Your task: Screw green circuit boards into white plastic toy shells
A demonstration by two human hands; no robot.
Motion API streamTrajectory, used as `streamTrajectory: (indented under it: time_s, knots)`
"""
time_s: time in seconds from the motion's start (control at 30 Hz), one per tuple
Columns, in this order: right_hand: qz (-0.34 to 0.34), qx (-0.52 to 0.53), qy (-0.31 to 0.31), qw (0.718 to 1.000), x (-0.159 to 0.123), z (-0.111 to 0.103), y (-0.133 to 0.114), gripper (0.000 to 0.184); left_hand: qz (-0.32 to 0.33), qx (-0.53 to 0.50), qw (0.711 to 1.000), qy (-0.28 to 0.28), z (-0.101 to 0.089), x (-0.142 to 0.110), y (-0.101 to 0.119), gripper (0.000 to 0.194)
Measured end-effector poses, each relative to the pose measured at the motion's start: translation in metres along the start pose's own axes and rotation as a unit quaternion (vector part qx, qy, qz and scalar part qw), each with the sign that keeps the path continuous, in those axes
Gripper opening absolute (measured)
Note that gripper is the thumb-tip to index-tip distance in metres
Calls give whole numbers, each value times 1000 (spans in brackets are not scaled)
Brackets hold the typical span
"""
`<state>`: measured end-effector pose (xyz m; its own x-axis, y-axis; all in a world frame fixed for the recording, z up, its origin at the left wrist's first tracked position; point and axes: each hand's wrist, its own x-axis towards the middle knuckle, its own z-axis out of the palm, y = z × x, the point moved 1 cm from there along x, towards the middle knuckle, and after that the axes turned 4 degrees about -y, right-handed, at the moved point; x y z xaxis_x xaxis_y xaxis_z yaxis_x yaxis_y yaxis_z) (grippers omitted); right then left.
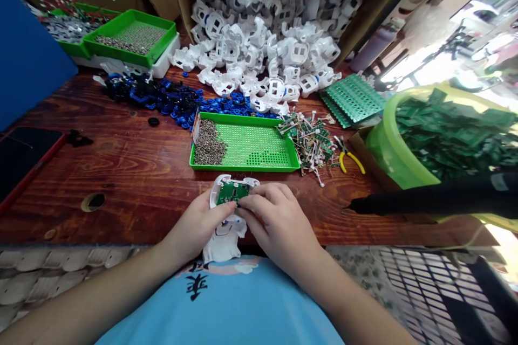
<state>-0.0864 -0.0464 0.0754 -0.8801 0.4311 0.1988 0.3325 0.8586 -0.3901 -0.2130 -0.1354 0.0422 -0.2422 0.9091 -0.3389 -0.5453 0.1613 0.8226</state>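
Close to my body, at the table's front edge, my left hand [201,215] is closed around the left side of a white plastic housing [213,197]. A green circuit board [233,192] sits inside the housing's upper part. My right hand [277,215] is closed at the board's lower right edge, its fingertips meeting my left thumb there; what exactly lies under those fingertips is hidden. The housing's lower part [222,245] hangs below my hands, against the blue shirt.
Ahead stands a green tray [259,143] with small metal screws. Beyond lie blue parts [174,99] and piled white housings [251,54]. To the right are wired boards [311,140], yellow-handled pliers [351,160], a tub [388,140] of boards and a black electric screwdriver [424,197]. A phone [30,156] lies left.
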Motion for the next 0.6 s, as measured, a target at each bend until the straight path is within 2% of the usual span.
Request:
streamTrajectory:
  time_s: [0.07, 0.13, 0.17, 0.23, 0.3, 0.33, 0.47, 0.6]
  knots:
    - [36, 52, 48, 997, -3, 0, 2, 13, 11, 7, 1000, 26, -3, -1, -2, 29]
    - [122, 156, 97, 975, -5, 2, 8, 19, 18, 13, 999, 39, -5, -2, -3, 32]
    - [173, 242, 102, 949, -5, 4, 11, 24, 19, 16, 999, 42, -5, -2, -4, 33]
    - [245, 419, 60, 872, -3, 9, 17, 35, 18, 23, 999, 43, -7, -3, -4, 33]
    - [255, 530, -5, 809, 1, 14, 19, 36, 18, 31, 998, 46, -8, -3, -4, 33]
    - [248, 554, -28, 794, 4, 15, 19, 34, 19, 35, 998, 50, -9, -3, -4, 32]
    - [241, 590, -49, 769, 10, 16, 14, 31, 23, 52, 997, 58, -9, -5, -3, 32]
    - [245, 595, -37, 765, 14, 18, 10, 26, 22, 69, 996, 56, -7, -10, 1, 36]
